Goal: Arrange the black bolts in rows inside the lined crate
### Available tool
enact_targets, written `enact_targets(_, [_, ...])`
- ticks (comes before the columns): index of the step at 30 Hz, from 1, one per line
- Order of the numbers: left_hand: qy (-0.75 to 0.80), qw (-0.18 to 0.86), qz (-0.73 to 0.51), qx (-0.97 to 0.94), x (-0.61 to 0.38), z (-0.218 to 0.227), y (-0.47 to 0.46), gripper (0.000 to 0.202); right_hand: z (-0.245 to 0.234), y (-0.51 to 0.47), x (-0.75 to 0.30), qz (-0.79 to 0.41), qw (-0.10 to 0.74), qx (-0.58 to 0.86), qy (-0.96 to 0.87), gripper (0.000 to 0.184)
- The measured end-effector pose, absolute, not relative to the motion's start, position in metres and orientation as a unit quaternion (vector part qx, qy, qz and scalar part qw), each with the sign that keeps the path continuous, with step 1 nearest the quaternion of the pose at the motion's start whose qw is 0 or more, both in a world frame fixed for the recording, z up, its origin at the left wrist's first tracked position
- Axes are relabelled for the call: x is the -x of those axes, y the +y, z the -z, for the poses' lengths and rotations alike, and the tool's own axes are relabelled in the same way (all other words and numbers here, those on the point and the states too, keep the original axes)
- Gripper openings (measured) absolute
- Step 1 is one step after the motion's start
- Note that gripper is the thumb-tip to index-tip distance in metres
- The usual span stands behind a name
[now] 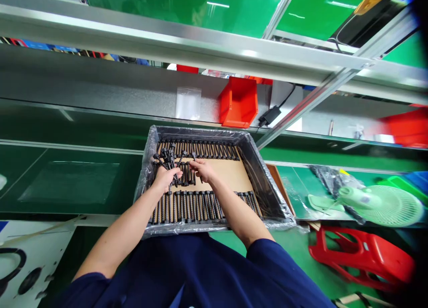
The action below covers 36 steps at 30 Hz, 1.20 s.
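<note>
A dark tray (272, 183) lined with clear plastic sits in front of me. Rows of slim black rods with wider heads lie in it on a brown cardboard sheet (232, 172): a far row (200, 148), a near row (187, 207) and a short middle row (189, 174) at the left. My left hand (166, 176) is closed around a bunch of black rods (168, 156), heads upward, over the left part of the tray. Just right of it, my right hand (203, 169) pinches one black rod (194, 156), partly hidden by the fingers.
Behind the tray, a grey shelf holds a red bin (239, 103), a clear plastic bag (188, 103) and a black adapter (270, 116). A metal post (301, 107) rises at the right. A light green fan (377, 203) lies on the bench, above a red stool (364, 256).
</note>
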<state>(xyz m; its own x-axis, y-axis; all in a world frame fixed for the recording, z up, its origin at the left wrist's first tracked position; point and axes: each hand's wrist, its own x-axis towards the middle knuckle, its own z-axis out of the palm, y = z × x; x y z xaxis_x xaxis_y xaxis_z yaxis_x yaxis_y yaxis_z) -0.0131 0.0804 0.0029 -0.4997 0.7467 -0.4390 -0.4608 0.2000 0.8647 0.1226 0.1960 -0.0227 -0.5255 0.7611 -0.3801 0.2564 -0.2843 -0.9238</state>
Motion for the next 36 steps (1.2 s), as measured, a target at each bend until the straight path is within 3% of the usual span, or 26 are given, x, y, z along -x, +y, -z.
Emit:
enact_targets(2, [0.592, 0.493, -0.621, -0.142, 0.011, -0.002, 0.080, 0.024, 0.016, 0.180, -0.111, -0.755, 0.212, 0.381, -0.490, 0.029])
enact_targets(5, [0.574, 0.501, -0.623, -0.178, 0.009, -0.001, 0.079, 0.024, 0.011, 0.162, -0.098, -0.798, 0.226, 0.348, -0.437, 0.033])
enact_targets(8, [0.583, 0.514, -0.601, -0.187, 0.008, -0.004, 0.078, 0.025, 0.007, 0.161, -0.096, -0.838, 0.216, 0.333, -0.375, 0.027])
enact_targets(11, [0.589, 0.537, -0.574, -0.186, 0.007, -0.012, 0.077, 0.028, 0.001, 0.170, -0.104, -0.894, 0.150, 0.306, -0.292, 0.017])
enact_targets(17, [0.552, 0.547, -0.558, -0.291, 0.005, -0.017, 0.072, 0.032, -0.003, 0.186, -0.121, -0.921, 0.009, 0.303, -0.244, 0.040])
enact_targets(20, [0.573, 0.514, -0.548, -0.326, 0.006, -0.012, 0.072, 0.026, -0.002, 0.188, -0.122, -0.906, -0.002, 0.337, -0.255, 0.033])
enact_targets(25, [0.612, 0.453, -0.538, -0.363, 0.012, -0.007, 0.075, 0.021, -0.008, 0.191, -0.130, -0.888, -0.005, 0.350, -0.300, 0.007])
enact_targets(29, [0.654, 0.404, -0.560, -0.309, 0.019, -0.006, 0.079, 0.016, -0.007, 0.201, -0.154, -0.836, 0.064, 0.345, -0.422, 0.024])
enact_targets(32, [0.666, 0.402, -0.560, -0.284, 0.022, -0.005, 0.081, 0.011, 0.008, 0.210, -0.169, -0.701, 0.124, 0.439, -0.549, 0.027])
enact_targets(36, [0.629, 0.464, -0.569, -0.255, 0.020, -0.004, 0.082, 0.015, 0.038, 0.216, -0.168, -0.518, 0.104, 0.563, -0.635, 0.027])
